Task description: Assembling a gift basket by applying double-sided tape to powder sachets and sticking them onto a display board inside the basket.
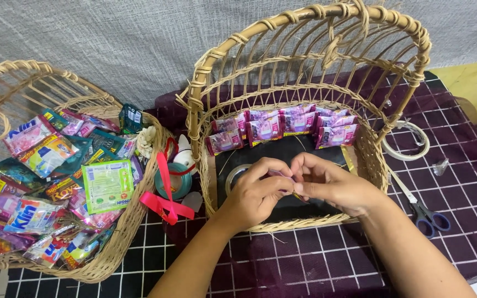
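Both hands meet over the middle of the wicker basket [368, 152], above its black lining. The left hand [255, 196] and the right hand [332, 187] come together fingertip to fingertip, and the fingers [280, 182] of each are pinched on a small purple piece [282, 175] that shows only as a sliver between them (too small and too covered to tell what it is). It sits right at the point where the thumbs and forefingers touch, held clear of the basket floor.

Just under the left hand, inside the basket, lies a roll of clear tape [236, 173], partly hidden by the knuckles. Along the back wall of the basket stands a row of pink and purple sachets [282, 126], upright and side by side, well behind the hands.

To the left, a second wicker basket [120, 243] is heaped with mixed colourful packets [56, 182]. Between the two baskets lie a red ribbon [164, 201] and a green spool [175, 182]. To the right, on the checked cloth [316, 259] over the bench, lie blue-handled scissors [423, 212] and a ring of white tape [409, 144].
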